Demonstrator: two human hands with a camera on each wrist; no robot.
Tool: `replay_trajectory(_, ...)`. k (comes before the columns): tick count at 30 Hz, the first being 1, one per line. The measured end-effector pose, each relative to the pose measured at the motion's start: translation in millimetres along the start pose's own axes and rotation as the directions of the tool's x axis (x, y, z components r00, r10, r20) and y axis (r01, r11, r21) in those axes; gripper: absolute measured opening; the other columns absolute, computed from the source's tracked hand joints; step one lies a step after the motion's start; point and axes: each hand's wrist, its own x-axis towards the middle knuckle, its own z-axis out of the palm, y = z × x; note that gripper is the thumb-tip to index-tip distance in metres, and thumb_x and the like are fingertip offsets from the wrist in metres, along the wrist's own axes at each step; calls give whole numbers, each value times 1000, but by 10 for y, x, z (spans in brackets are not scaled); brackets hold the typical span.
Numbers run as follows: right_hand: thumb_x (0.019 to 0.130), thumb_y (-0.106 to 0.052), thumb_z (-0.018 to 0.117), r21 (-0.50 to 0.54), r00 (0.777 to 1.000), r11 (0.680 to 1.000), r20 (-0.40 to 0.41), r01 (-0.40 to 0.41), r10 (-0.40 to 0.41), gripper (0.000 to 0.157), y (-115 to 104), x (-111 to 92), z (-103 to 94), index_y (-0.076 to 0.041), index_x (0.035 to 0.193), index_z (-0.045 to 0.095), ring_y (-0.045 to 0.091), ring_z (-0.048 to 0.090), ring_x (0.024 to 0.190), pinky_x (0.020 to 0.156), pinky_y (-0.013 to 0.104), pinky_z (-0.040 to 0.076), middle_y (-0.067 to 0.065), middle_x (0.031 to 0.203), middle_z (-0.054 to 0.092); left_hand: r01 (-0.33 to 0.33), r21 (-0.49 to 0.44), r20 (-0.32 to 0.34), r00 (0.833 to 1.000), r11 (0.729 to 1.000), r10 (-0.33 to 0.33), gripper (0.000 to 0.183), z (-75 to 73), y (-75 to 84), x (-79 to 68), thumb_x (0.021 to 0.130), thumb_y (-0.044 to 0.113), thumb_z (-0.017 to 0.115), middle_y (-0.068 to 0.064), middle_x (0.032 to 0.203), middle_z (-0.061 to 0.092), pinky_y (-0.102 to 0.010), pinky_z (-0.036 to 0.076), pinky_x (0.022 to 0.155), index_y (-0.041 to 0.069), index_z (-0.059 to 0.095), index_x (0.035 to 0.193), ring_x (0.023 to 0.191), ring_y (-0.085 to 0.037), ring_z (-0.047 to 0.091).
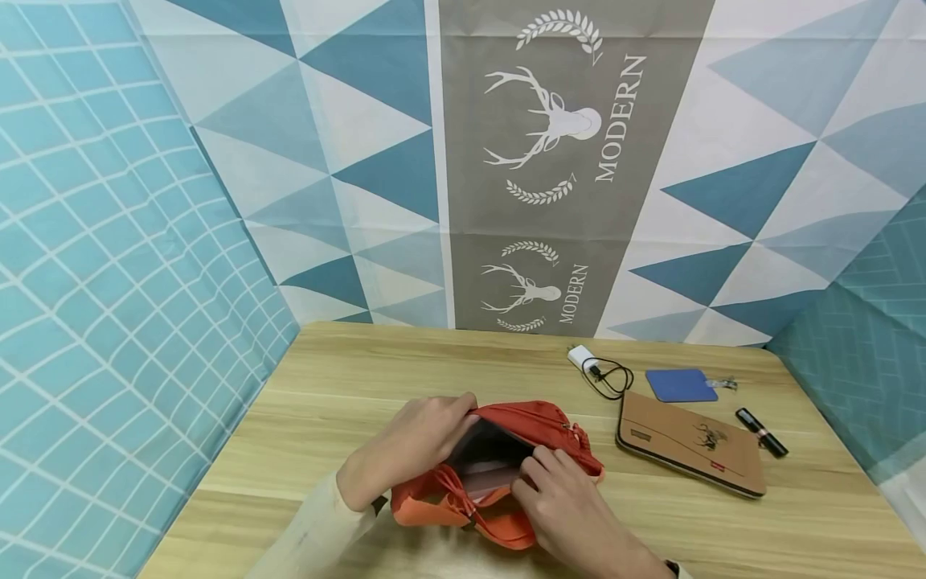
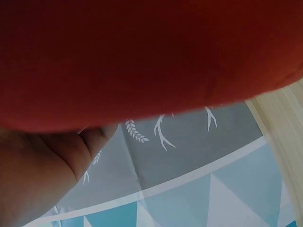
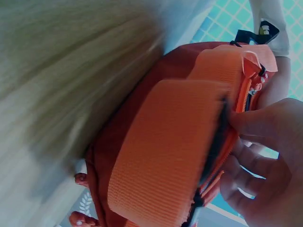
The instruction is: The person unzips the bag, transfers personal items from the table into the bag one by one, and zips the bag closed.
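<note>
A red-orange fabric bag (image 1: pixel 531 422) lies on the wooden table with its zipped mouth spread, showing a grey lining (image 1: pixel 488 454). My left hand (image 1: pixel 415 442) grips the far left rim, thumb and fingers on either side of the cloth. On the near right side, my right hand (image 1: pixel 567 498) pinches the bag's edge with curled fingers. The right wrist view has a wide orange webbing strap (image 3: pixel 161 146) across the bag, beside the zip and the right thumb (image 3: pixel 253 120). Red cloth fills most of the left wrist view, hiding the left fingertips.
Right of the bag lies a flat brown case (image 1: pixel 694 446) with a deer print. Around it are a white charger (image 1: pixel 581 358) with a black cable (image 1: pixel 615 378), a blue card holder (image 1: pixel 680 385) and a black tube (image 1: pixel 762 433). Patterned cloth stands behind the table (image 1: pixel 362 362).
</note>
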Motion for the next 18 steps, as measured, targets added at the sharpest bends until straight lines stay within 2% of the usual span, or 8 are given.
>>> replay_trajectory(2,83,-10,62,19,1000,1000,19,-3,2,9,2,-1,-30,-16,81,69,16,43,81,67,30,37,-4,84,51,1,2,2,1000,1000,-1,16,3,-3,-1,103,20,55,10,62,37,-18,32,47,14,53,89,50,-3,35)
replay_trajectory(5,88,-12,67,56,995,998,101,-10,4,11,1,3,-74,-19,79,69,13,42,81,67,29,42,-7,82,50,3,-5,12,1000,1000,-3,16,0,-2,-4,104,21,55,11,62,38,-18,33,47,15,53,89,50,-3,36)
replay_trajectory(9,91,-19,72,111,976,993,220,-38,12,8,8,20,-149,-21,84,71,11,47,84,74,33,50,-9,85,52,10,-12,24,1000,1000,-9,16,-2,6,-16,104,21,55,11,62,39,-18,34,48,15,53,89,51,-3,37)
replay_trajectory(11,91,-21,73,148,970,987,242,-60,22,5,49,27,-207,-21,87,72,10,49,85,75,32,50,-10,87,55,10,-13,31,999,1000,-10,15,5,6,-22,104,21,55,10,62,38,-19,33,48,15,52,90,50,-3,36)
replay_trajectory(14,91,-22,73,191,971,973,225,-132,87,2,219,7,-370,-20,93,73,7,53,87,75,27,51,-11,91,61,0,-16,38,999,1000,1,15,14,9,-27,104,21,55,10,62,37,-19,33,48,15,52,90,50,-3,36)
replay_trajectory(16,88,-17,75,189,976,964,145,-186,160,6,405,-33,-504,-17,94,74,7,57,84,70,24,52,-8,91,65,-9,-16,41,999,1000,10,15,17,10,-25,104,21,55,10,62,36,-19,33,48,15,51,91,51,-3,35)
replay_trajectory(18,86,-13,76,159,963,950,79,-269,259,9,612,-91,-650,-15,95,75,7,58,81,65,22,52,-7,91,67,-15,-12,45,999,1000,16,15,12,13,-23,104,21,55,10,62,36,-19,32,48,14,51,91,51,-3,35)
